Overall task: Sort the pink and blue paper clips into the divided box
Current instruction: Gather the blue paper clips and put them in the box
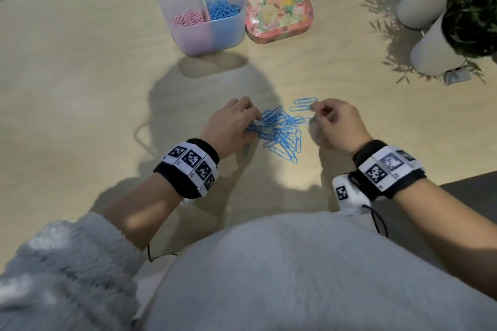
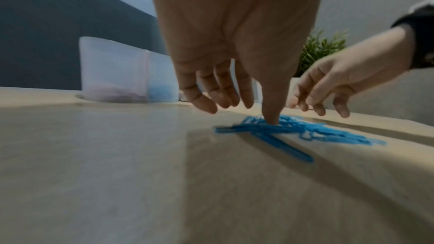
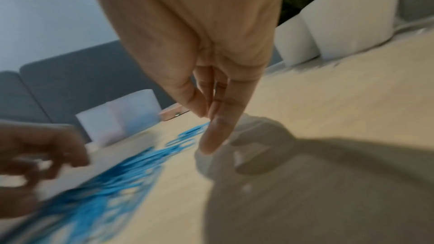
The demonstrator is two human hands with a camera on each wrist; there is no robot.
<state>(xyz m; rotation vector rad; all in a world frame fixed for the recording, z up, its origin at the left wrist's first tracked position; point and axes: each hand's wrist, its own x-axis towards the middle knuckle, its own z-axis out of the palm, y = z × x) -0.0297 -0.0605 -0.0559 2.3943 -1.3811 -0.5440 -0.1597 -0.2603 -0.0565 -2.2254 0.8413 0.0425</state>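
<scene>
A pile of blue paper clips [image 1: 281, 131] lies on the wooden table in front of me. My left hand [image 1: 252, 122] rests at the pile's left edge. In the left wrist view its thumb [image 2: 272, 118] presses down on the blue clips [image 2: 288, 131] while the other fingers hang relaxed. My right hand [image 1: 314, 115] hovers at the pile's right edge, beside two stray clips [image 1: 302, 105]. Its fingers [image 3: 211, 142] point down, holding nothing. The translucent divided box [image 1: 193, 43] stands farther back, with pink clips [image 1: 188, 20] in its left half and blue clips [image 1: 224, 9] in its right.
A floral tin [image 1: 279, 13] sits right of the box. Two white pots with plants [image 1: 435, 45] stand at the far right. One blue clip [image 1: 246, 150] lies apart under my left wrist. The table's edge [image 1: 457, 180] cuts in at the near right.
</scene>
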